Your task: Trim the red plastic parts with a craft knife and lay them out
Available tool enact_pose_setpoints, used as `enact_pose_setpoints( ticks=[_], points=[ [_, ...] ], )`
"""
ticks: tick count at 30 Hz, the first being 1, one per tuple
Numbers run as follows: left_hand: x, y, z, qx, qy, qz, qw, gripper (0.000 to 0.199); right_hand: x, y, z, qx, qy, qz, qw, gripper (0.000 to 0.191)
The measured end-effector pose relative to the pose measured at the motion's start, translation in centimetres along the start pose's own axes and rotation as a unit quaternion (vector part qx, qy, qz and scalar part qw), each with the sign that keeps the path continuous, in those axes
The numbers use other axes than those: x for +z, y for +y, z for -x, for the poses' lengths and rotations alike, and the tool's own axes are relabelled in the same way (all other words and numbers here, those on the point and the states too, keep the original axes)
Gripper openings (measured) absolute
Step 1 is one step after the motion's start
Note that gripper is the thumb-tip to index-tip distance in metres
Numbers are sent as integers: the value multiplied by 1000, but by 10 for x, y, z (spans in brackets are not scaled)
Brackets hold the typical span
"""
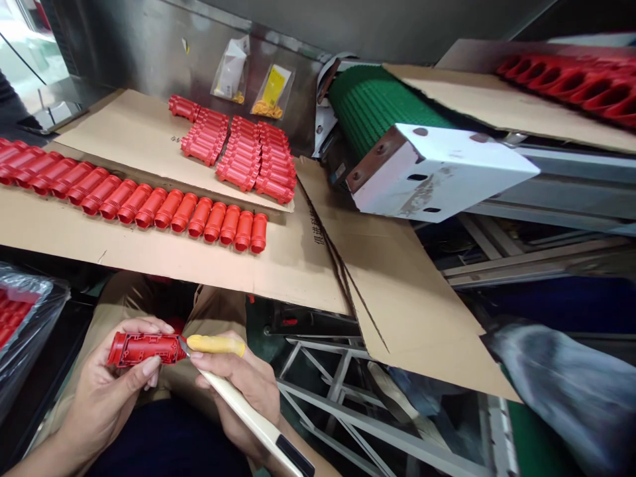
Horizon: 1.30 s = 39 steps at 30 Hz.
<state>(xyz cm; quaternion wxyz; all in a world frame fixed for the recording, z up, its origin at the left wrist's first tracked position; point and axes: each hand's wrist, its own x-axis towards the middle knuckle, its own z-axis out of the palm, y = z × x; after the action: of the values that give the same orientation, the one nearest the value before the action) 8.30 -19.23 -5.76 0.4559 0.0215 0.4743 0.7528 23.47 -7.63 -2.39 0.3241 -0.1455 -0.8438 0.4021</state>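
Over my lap, my left hand [106, 397] is closed around a red plastic housing [149, 349], its open side with dark inner outlines facing up. My right hand [251, 384] grips a knife [243, 407] with a long cream handle and a black patch at the end. Its blade meets the right end of the housing, though the exact contact is too small to make out. A yellow finger cot [216, 344] covers my right index finger, which lies forward along the knife.
Red housings [166, 209] line the cardboard sheet [278, 271] in a row, with stacked ones [238, 156] behind. Two bags [272, 91] lie at the back. A green conveyor [387, 106] with a white bracket [437, 172] stands right. A plastic-lined bin [42, 298] is left.
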Motion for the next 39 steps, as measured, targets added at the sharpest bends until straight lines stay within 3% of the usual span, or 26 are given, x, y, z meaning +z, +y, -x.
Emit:
enact_pose_setpoints(
  ticks=[5,7,10,13,15,17,20,24,30,39],
  points=[
    [3,0,0,8,7,-5,1000,31,-5,4,-2,79,-51,-49,994,10],
    [3,0,-1,-15,4,-1,1000,34,-8,7,-4,35,-69,-34,996,11],
    [3,0,-4,-72,-10,17,997,35,-12,8,-9,-70,-95,74,990,17],
    [2,1,-8,-128,-24,35,991,37,-15,4,-13,-107,-142,148,973,19],
    [1,0,-11,-149,-22,38,988,40,-15,-1,-14,-107,-146,122,976,17],
    [0,0,-12,-152,-21,32,988,39,-15,-4,-12,-96,-128,25,987,14],
    [-1,-2,-9,-92,-20,7,995,29,-11,-4,-6,-40,-71,-77,994,15],
    [-3,-6,-2,37,0,-75,996,31,0,4,3,41,40,37,998,24],
    [-15,-13,-3,152,-44,-198,967,22,13,4,6,-54,20,62,996,44],
    [-22,-16,-3,171,-69,-217,959,22,13,2,6,-72,27,72,994,47]
  ],
)
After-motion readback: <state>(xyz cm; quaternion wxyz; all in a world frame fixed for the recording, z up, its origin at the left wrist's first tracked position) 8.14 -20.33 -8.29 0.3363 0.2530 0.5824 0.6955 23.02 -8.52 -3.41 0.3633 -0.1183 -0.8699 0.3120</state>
